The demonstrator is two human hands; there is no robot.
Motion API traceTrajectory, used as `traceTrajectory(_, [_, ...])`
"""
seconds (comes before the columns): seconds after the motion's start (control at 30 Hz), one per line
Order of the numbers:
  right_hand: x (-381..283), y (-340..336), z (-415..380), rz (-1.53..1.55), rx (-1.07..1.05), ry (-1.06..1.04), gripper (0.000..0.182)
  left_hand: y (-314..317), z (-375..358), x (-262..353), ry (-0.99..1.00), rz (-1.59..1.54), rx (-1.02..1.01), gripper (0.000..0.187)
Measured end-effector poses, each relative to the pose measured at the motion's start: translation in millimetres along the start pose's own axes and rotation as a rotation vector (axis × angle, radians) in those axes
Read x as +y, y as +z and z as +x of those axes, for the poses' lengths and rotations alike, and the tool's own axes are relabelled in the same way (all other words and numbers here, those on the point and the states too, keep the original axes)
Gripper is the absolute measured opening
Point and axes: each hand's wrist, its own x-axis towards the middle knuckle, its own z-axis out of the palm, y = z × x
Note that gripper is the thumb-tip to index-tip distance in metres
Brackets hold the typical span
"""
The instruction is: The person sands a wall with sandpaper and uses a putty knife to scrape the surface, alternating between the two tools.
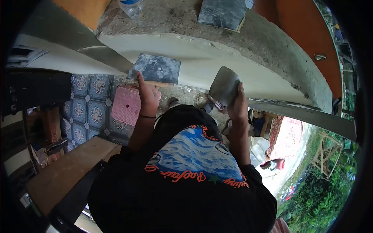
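Observation:
In my left hand (149,93) is a dark rectangular slab (157,69) with whitish blotches and a pale, wood-like lower edge. My thumb lies over its face and the fingers go underneath. On the right, my right hand (238,106) grips a plain grey flat piece (224,86) along its right side; I cannot make out its material. The two pieces are held apart, in front of the pale wall below the ledge. A second dark slab (222,14), with a light edge, lies on the concrete ledge (167,19).
A clear plastic container (133,8) with blue on it stands on the ledge. Below are a pink perforated mat (126,105) on patterned tiles (98,84), and a brown tabletop (66,171). An orange-brown door (307,35) and green plants (322,198) are to the right.

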Motion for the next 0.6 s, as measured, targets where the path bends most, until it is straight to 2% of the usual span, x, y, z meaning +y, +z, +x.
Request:
traceTrajectory(0.03, [-4, 11, -3, -0.024, 0.065, 0.002, 0.051, -13, 5, -5, -0.091, -0.033, 0.048, 0.072])
traceTrajectory(0.1, [-15, 23, -10, -0.042, 0.141, -0.121, 0.048, -33, 14, -12, -0.088, -0.089, 0.067, 0.069])
traceTrajectory(0.17, [-23, -14, -5, -0.775, 0.475, -0.587, 0.047, -44, 24, -22, -0.084, -0.125, 0.076, 0.066])
traceTrajectory(0.23, [-42, -21, -1, -1.269, 0.795, -0.977, 0.047, -57, 40, -27, -0.081, -0.13, 0.217, 0.053])
traceTrajectory(0.27, [-52, -25, 4, -1.475, 0.97, -1.097, 0.048, -62, 52, -29, -0.075, -0.177, 0.284, 0.042])
traceTrajectory(0.3, [-61, -21, 9, -1.679, 1.154, -1.218, 0.049, -62, 61, -29, -0.07, -0.184, 0.287, 0.042])
traceTrajectory(0.33, [-68, 37, 5, -0.812, 0.892, -1.036, 0.051, -59, 69, -30, -0.027, -0.151, 0.301, 0.041])
traceTrajectory(0.37, [-66, 40, 21, -0.81, 0.883, -1.038, 0.051, -55, 78, -30, 0.017, -0.117, 0.315, 0.04])
traceTrajectory(0.4, [-63, 34, 37, -0.966, 0.753, -1.094, 0.051, -43, 83, -26, 0.007, -0.04, 0.329, 0.038])
traceTrajectory(0.43, [-61, 36, 50, -1.119, 0.616, -1.144, 0.053, -43, 98, -31, 0.038, 0.02, 0.231, 0.035])
traceTrajectory(0.47, [-62, 42, 69, -1.202, 0.598, -1.312, 0.051, -38, 113, -38, 0.065, 0.064, 0.208, 0.031])
traceTrajectory(0.5, [-61, 51, 81, -1.281, 0.578, -1.477, 0.05, -32, 125, -46, 0.173, 0.095, 0.144, 0.029])
traceTrajectory(0.53, [-60, 56, 84, -1.275, 0.573, -1.47, 0.05, -32, 143, -57, 0.161, 0.219, 0.142, 0.03])
traceTrajectory(0.6, [-58, 62, 89, -1.515, 0.776, -1.494, 0.045, -42, 174, -74, 0.144, 0.35, 0.144, 0.032])
